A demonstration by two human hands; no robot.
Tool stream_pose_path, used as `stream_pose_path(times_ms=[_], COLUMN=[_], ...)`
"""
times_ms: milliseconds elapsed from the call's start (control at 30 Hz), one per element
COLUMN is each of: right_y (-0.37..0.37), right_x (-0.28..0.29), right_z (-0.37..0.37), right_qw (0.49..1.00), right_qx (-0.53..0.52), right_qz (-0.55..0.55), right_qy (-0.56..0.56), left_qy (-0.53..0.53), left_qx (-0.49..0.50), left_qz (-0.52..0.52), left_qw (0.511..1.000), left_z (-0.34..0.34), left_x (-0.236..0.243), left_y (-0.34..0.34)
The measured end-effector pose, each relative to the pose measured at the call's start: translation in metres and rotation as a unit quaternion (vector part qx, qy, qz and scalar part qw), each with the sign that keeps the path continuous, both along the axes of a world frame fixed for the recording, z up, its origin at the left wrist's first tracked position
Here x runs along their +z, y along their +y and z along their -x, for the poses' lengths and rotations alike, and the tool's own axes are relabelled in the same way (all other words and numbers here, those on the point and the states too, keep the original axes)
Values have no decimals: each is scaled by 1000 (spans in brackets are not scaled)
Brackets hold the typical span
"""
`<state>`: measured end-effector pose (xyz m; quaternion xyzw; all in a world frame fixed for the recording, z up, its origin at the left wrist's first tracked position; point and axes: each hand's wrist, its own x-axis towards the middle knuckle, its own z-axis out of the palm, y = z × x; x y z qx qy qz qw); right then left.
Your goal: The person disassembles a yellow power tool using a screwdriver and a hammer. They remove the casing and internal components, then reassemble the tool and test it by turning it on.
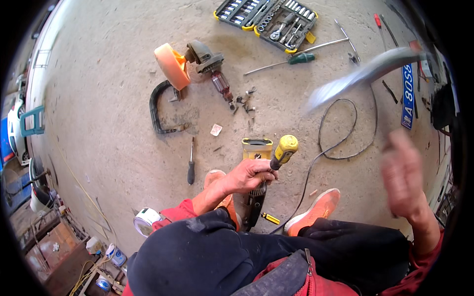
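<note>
My left hand (251,176) is closed round a screwdriver (285,149) with a yellow and black handle, its butt pointing up. Its tip is hidden behind my fingers. Beneath that hand, between my feet, stands a power tool housing (257,147), yellow with a black lower part and an open upper end. My right hand (402,175) is raised at the right, smeared by motion, so its grip is unclear. Above it a long silver-grey thing (363,78) sweeps across as a blur; I cannot tell its kind or whether my right hand holds it.
Ahead lie a gear head (203,58) with an armature, an orange disc-shaped part (173,66), a black loop handle (157,108), small parts, and an open socket set (284,24). A green screwdriver (301,58), grey screwdriver (191,167), coiled cable (321,128) and blue licence plate (407,96) surround them.
</note>
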<state>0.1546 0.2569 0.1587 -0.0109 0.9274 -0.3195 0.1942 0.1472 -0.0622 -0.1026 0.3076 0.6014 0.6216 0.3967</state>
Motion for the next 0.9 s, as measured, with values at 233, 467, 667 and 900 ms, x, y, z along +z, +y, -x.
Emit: stream_pose_path(times_ms=[233, 467, 667, 900], right_y=[-5, -1, 5, 10], right_x=[-14, -24, -32, -27], right_z=[5, -3, -8, -9], right_qw=[961, 948, 971, 983], right_qx=[-213, -237, -179, -130], right_qz=[137, 120, 65, 42], right_qy=[-109, -173, -147, -122], left_qy=[-68, -61, -45, 9], left_qx=[-14, -2, -29, -7], left_qz=[25, 14, 35, -3], left_qw=[997, 998, 998, 1000], left_z=[-3, -6, -4, -9], left_x=[5, 0, 6, 4], left_y=[0, 2, 7, 10])
